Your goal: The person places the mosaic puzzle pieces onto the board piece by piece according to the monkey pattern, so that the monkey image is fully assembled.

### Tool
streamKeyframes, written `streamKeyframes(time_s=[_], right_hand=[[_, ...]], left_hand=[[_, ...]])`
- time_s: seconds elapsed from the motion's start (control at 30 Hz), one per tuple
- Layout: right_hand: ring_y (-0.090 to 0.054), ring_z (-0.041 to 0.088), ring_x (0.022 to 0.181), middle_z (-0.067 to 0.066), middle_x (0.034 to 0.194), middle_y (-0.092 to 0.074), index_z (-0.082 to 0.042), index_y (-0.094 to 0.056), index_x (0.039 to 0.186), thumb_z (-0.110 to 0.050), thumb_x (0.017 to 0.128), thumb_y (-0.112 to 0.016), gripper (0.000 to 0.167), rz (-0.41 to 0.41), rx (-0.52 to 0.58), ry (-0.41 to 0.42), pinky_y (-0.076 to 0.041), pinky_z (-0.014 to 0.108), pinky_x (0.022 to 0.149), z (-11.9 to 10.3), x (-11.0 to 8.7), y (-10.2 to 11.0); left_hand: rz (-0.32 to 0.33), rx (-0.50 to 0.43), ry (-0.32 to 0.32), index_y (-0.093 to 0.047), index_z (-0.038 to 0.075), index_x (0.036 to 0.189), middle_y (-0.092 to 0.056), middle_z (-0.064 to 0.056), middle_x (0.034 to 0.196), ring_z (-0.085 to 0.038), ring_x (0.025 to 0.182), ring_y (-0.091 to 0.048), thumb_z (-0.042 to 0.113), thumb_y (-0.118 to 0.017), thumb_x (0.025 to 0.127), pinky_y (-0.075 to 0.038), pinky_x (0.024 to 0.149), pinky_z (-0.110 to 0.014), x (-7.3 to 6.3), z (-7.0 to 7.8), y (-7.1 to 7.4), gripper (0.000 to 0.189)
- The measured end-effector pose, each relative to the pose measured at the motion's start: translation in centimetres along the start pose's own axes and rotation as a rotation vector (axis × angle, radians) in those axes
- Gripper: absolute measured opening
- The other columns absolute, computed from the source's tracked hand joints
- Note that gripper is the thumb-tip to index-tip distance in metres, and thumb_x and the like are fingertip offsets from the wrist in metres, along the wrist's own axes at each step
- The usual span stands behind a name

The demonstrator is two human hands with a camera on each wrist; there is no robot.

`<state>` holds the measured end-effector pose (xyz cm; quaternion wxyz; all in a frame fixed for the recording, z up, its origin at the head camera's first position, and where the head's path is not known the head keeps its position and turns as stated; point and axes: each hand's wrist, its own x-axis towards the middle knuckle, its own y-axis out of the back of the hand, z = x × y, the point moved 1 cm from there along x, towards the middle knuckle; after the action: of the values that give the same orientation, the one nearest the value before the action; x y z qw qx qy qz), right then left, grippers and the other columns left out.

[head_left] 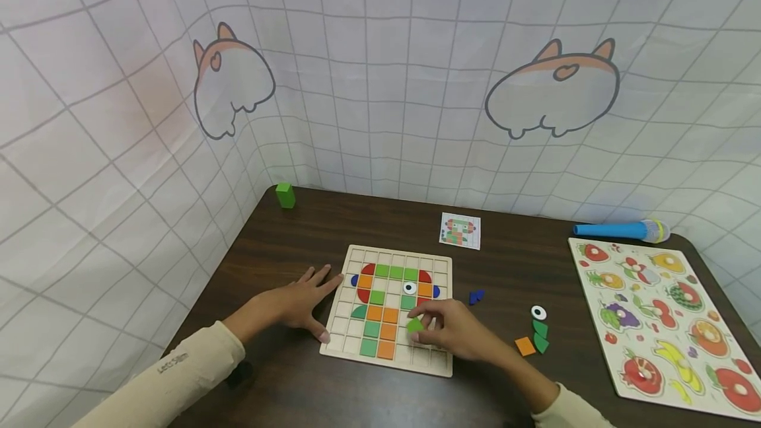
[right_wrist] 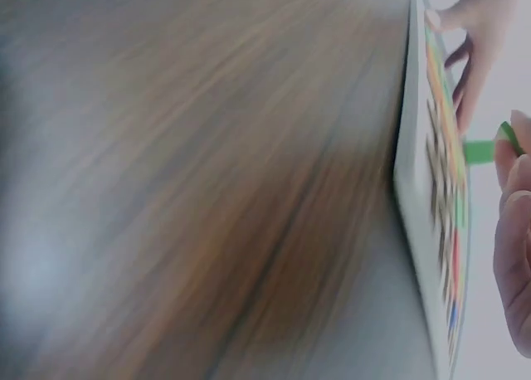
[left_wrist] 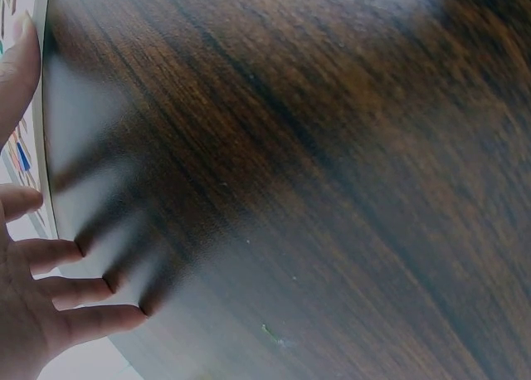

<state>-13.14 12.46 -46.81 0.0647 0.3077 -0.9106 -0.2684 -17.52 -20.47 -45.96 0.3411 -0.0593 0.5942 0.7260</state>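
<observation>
A wooden grid board (head_left: 436, 367) lies on the dark table, its cells partly filled with red, orange, green and blue pieces and one white eye disc (head_left: 409, 288). Fingers spread, my left hand (head_left: 300, 301) rests at the board's left edge, the thumb on its near left corner. In the left wrist view several fingertips (left_wrist: 137, 312) touch the tabletop. My right hand (head_left: 454, 332) pinches a light green tile (head_left: 414, 326) between thumb and fingers over the right part of the board. The right wrist view shows that green tile (right_wrist: 508, 137) edge-on, raised above the board.
Right of the board lie two small blue pieces (head_left: 476, 297), another eye disc (head_left: 538, 312), an orange square (head_left: 525, 347) and green pieces (head_left: 540, 335). A pattern card (head_left: 460, 230) lies behind. Farther out are a green block (head_left: 286, 195), a toy microphone (head_left: 618, 230) and a fruit puzzle (head_left: 645, 309).
</observation>
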Motion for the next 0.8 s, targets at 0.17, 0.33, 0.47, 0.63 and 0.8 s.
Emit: streamKeyframes(time_s=[0.17,0.33,0.47,0.63,0.8], right_hand=[[-0.054,0.004,0.057,0.001,0.089,-0.066,-0.003,-0.070,0.120,-0.018,0.091,-0.076,0.033,-0.033,0.028,0.020,-0.048,0.021,0.054,-1.4,2.1,-1.5],[-0.053,0.006,0.065,-0.003,0.080,-0.064,-0.007,-0.071,0.110,-0.018,0.088,-0.078,0.025,-0.032,-0.009,0.042,-0.044,0.020,0.060,-2.5,4.1,-3.4],[-0.053,0.005,0.064,-0.005,0.074,-0.064,-0.008,-0.072,0.103,-0.018,0.086,-0.080,0.021,-0.029,-0.025,0.022,-0.044,0.020,0.061,-3.0,5.4,-4.9],[-0.051,0.002,0.058,-0.006,0.068,-0.063,-0.006,-0.074,0.102,-0.016,0.083,-0.082,0.023,0.008,-0.101,-0.023,-0.044,0.020,0.059,-3.6,6.5,-6.3],[-0.049,0.002,0.059,-0.008,0.068,-0.060,-0.006,-0.076,0.101,-0.012,0.081,-0.081,0.022,0.050,-0.175,-0.054,-0.043,0.020,0.058,-4.3,7.0,-6.9]], left_hand=[[0.003,0.008,-0.002,-0.014,0.027,0.163,-0.004,-0.015,0.170,-0.048,0.153,-0.006,0.064,-0.080,0.070,-0.028,0.111,-0.070,0.1,-0.1,0.0,0.120],[-0.001,0.014,-0.005,-0.014,0.027,0.163,-0.004,-0.016,0.169,-0.049,0.153,-0.007,0.064,-0.080,0.071,-0.029,0.111,-0.070,0.1,0.1,0.2,0.119],[-0.002,0.016,-0.009,-0.015,0.027,0.163,-0.005,-0.017,0.169,-0.049,0.153,-0.008,0.064,-0.079,0.071,-0.029,0.111,-0.070,0.0,0.2,0.3,0.118],[-0.003,0.013,-0.009,-0.015,0.027,0.163,-0.005,-0.017,0.169,-0.050,0.153,-0.008,0.063,-0.079,0.072,-0.029,0.111,-0.070,-0.1,0.1,0.3,0.117],[-0.003,0.004,-0.011,-0.014,0.026,0.163,-0.005,-0.017,0.169,-0.050,0.152,-0.008,0.062,-0.080,0.072,-0.028,0.111,-0.070,-0.3,0.1,0.2,0.117]])
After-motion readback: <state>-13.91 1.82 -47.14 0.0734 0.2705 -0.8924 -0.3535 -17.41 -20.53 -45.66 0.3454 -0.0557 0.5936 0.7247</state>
